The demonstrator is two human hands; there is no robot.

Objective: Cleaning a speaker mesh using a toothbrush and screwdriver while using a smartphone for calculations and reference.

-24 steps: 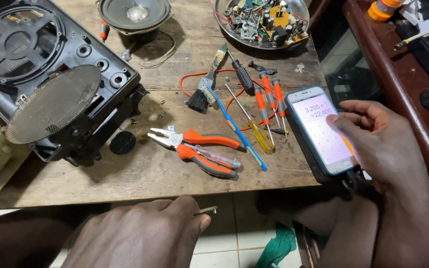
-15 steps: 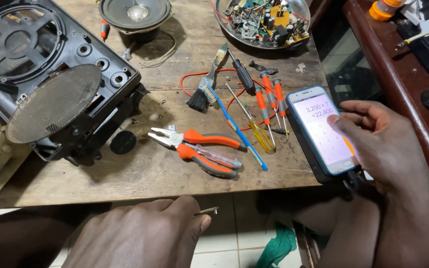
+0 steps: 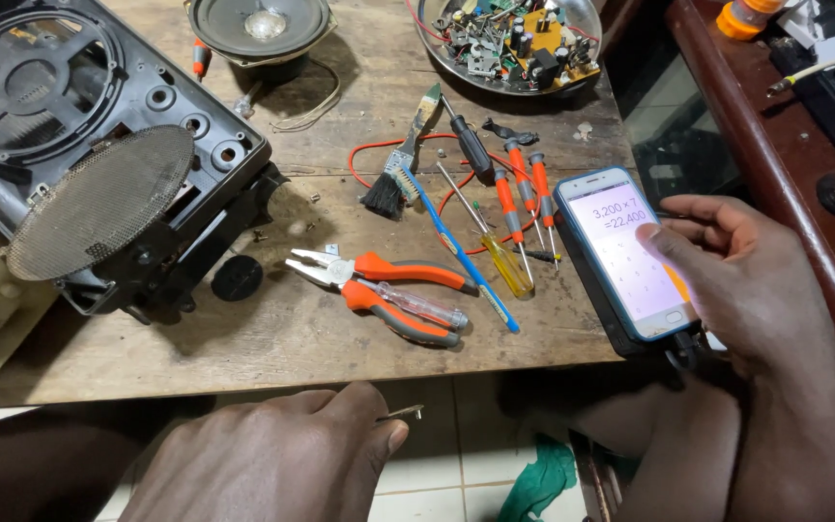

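My right hand (image 3: 741,290) holds a smartphone (image 3: 622,261) with a lit calculator screen at the right edge of the wooden table (image 3: 273,338); the thumb rests on the screen. My left hand (image 3: 273,459) is below the table's front edge, fingers closed, pinching a small metal pin (image 3: 400,414) between thumb and forefinger. Orange-handled pliers (image 3: 388,285) lie on the table just above it.
An opened black speaker case (image 3: 79,126) with a loose mesh grille (image 3: 99,203) fills the left. A speaker cone (image 3: 261,24) sits at the back. Several screwdrivers (image 3: 509,208), a brush (image 3: 398,164) and red wire lie mid-table. A bowl of electronic parts (image 3: 509,39) stands behind.
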